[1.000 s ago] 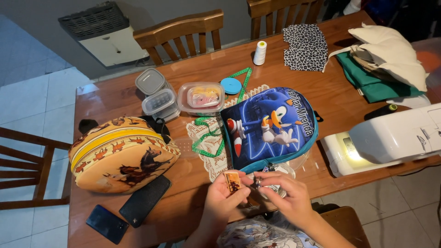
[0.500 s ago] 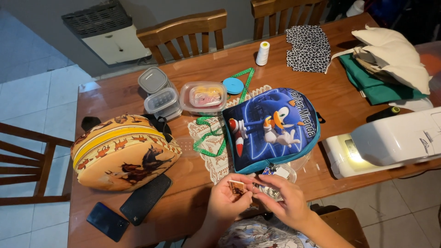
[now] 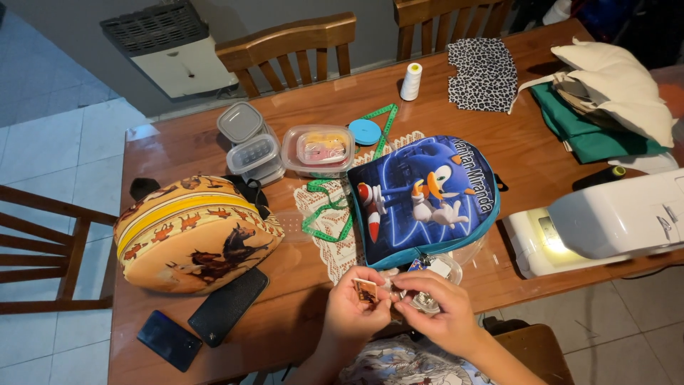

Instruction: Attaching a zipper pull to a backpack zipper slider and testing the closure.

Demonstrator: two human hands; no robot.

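My left hand [image 3: 362, 308] pinches a small brown and white card [image 3: 365, 289] at the near edge of the wooden table [image 3: 299, 85]. My right hand [image 3: 436, 308] is closed beside it, fingers touching a small item that I cannot make out, over a clear round lid or dish [image 3: 436, 269]. Both hands sit just in front of a blue backpack with a cartoon print [image 3: 422, 196], which lies flat on a white lace doily [image 3: 329, 221].
An orange horse-print bag [image 3: 192, 232] lies at left, with a black wallet [image 3: 228, 305] and a dark phone [image 3: 169, 340] below it. Plastic containers [image 3: 285, 146], green measuring tape [image 3: 329, 207], thread spool [image 3: 411, 80], leopard cloth [image 3: 483, 73], folded fabrics [image 3: 602, 93], white sewing machine [image 3: 605, 221].
My hands have stayed at the table's near edge, shifting slightly; the small card remains in my left fingers and the right fingers have closed in beside it.
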